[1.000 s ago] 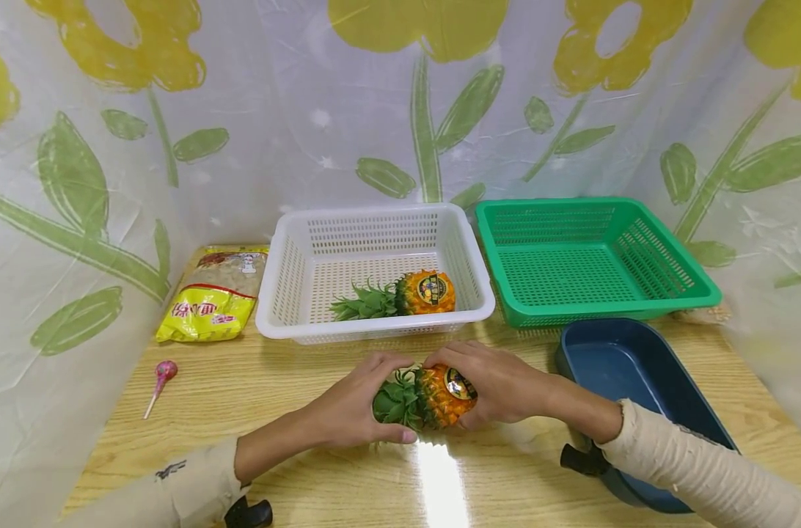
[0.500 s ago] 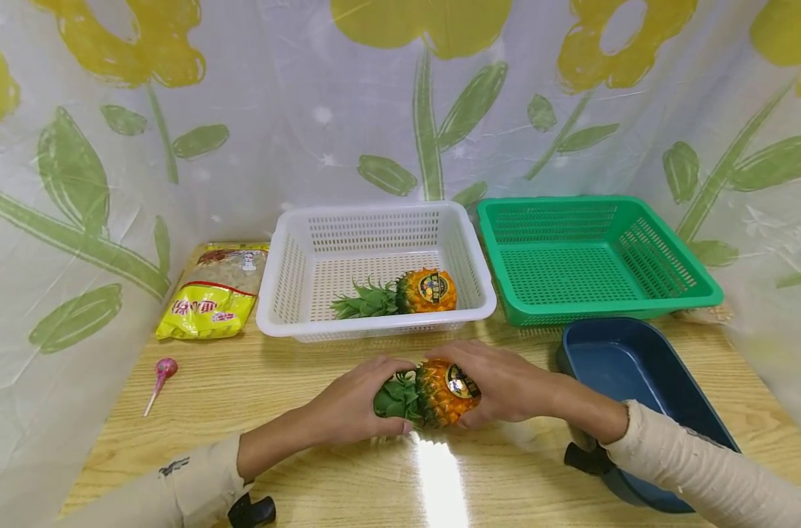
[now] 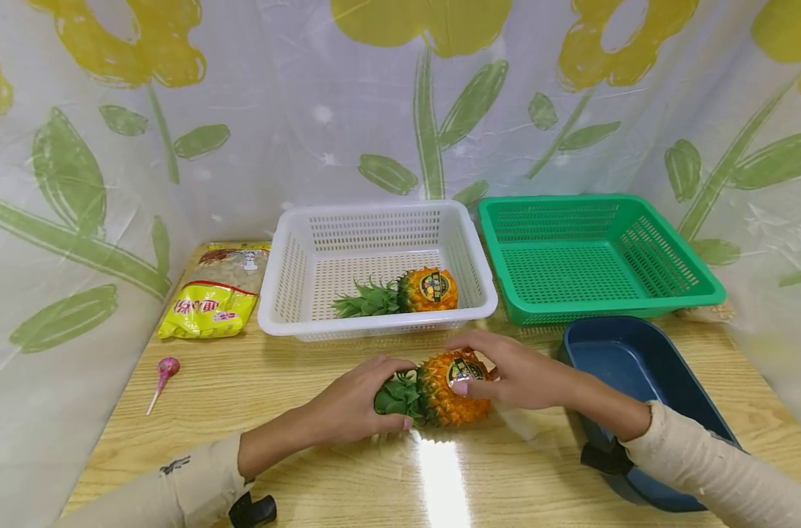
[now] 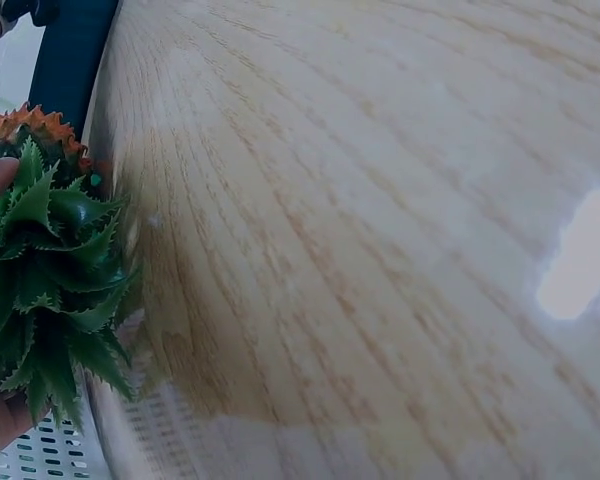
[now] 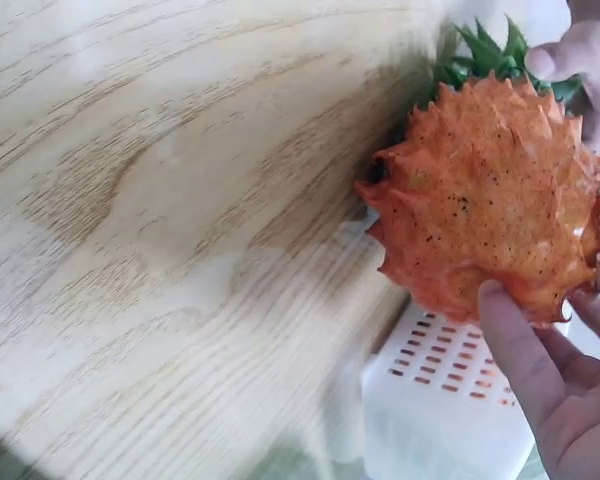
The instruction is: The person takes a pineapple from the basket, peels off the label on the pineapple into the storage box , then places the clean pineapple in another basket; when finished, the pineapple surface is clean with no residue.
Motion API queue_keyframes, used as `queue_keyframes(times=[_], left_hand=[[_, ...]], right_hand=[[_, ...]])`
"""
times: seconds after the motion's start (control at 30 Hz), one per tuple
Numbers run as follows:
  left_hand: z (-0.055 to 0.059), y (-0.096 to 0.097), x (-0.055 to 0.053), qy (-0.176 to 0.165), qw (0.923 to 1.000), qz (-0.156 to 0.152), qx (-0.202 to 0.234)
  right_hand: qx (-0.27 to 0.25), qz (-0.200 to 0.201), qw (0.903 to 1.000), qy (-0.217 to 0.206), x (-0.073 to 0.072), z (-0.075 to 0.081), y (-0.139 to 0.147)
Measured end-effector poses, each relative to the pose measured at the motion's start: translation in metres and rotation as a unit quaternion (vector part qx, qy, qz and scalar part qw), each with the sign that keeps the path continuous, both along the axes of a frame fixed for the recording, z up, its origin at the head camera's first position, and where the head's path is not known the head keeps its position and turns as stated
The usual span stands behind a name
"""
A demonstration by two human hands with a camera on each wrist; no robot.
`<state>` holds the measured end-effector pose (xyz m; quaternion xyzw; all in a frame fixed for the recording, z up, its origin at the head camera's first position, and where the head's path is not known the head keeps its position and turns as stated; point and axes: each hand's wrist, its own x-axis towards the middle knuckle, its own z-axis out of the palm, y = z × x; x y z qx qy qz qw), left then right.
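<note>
A small orange pineapple (image 3: 453, 407) with a green crown and a round label lies sideways at the table's middle, crown to the left. My left hand (image 3: 354, 403) holds it by the crown, thumb on the near side and fingers on the far side. The crown's leaves (image 4: 55, 270) fill the left edge of the left wrist view. My right hand (image 3: 526, 374) touches the body, its thumb lying over the label. The right wrist view shows the pineapple's base (image 5: 480, 200) with straight fingers (image 5: 525, 355) against it.
Behind, a white basket (image 3: 374, 326) holds another pineapple (image 3: 427, 291). A green basket (image 3: 612, 304) stands at the right, a dark blue basin (image 3: 612, 359) before it. A yellow bag (image 3: 209, 308) and a pink lollipop (image 3: 167, 367) lie on the left of the wooden table (image 3: 275, 389).
My right hand has loosened its hold around the pineapple's body and shifted right, its thumb now over the label. The left hand stays at the crown.
</note>
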<state>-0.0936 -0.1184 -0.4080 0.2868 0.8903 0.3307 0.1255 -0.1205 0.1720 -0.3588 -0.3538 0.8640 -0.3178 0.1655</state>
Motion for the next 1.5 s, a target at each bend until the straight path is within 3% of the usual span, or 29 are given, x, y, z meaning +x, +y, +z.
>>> queue_keyframes(times=[0.33, 0.6, 1.5], left_hand=[[0.001, 0.0003, 0.0002, -0.007, 1.0, 0.002, -0.006], [0.001, 0.0007, -0.0007, -0.01, 0.9999, 0.001, -0.006], [-0.002, 0.0012, -0.0035, -0.022, 0.9998, 0.0, 0.002]], right_hand=[[-0.001, -0.024, 0.9993, -0.027, -0.004, 0.0017, 0.0025], [-0.012, -0.051, 0.9984, -0.021, -0.0046, 0.0034, 0.0018], [-0.02, -0.056, 0.9979, -0.027, -0.0081, 0.0027, 0.0015]])
